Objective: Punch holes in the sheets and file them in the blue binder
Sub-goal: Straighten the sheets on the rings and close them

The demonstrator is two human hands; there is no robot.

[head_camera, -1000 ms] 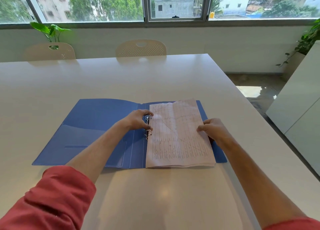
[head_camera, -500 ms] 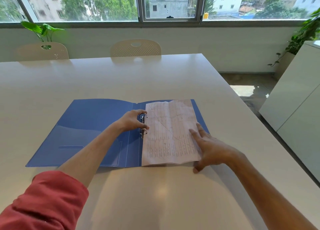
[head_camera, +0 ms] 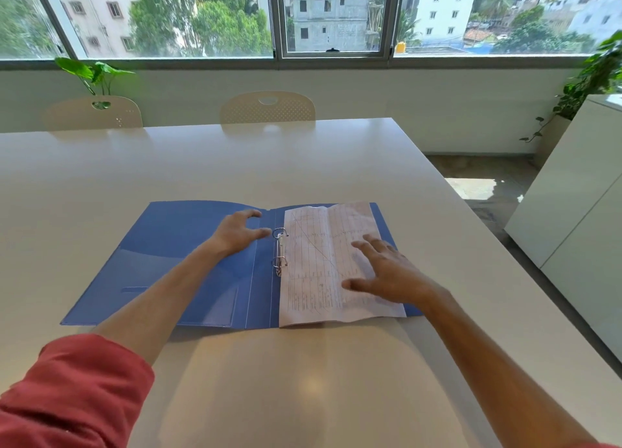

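Observation:
The blue binder [head_camera: 175, 245] lies open and flat on the white table [head_camera: 303, 164]. Its metal rings [head_camera: 280, 250] sit along the spine, and the printed sheets [head_camera: 313, 269] lie on its right half, threaded on the rings. My left hand [head_camera: 237, 232] rests on the left cover just beside the rings, fingers apart and holding nothing. My right hand [head_camera: 387, 272] hovers spread over the right part of the sheets, fingers apart; whether it touches the paper I cannot tell. No hole punch is in view.
Two cream chairs [head_camera: 267, 109] [head_camera: 94, 114] stand at the table's far edge under the window. A white cabinet [head_camera: 579, 191] stands to the right across a strip of floor. Potted plants [head_camera: 96, 73] [head_camera: 592, 77] sit by the wall.
My left hand has come off the rings and shifted left onto the cover. My right hand has let go of the sheets' right edge and now spreads open over them.

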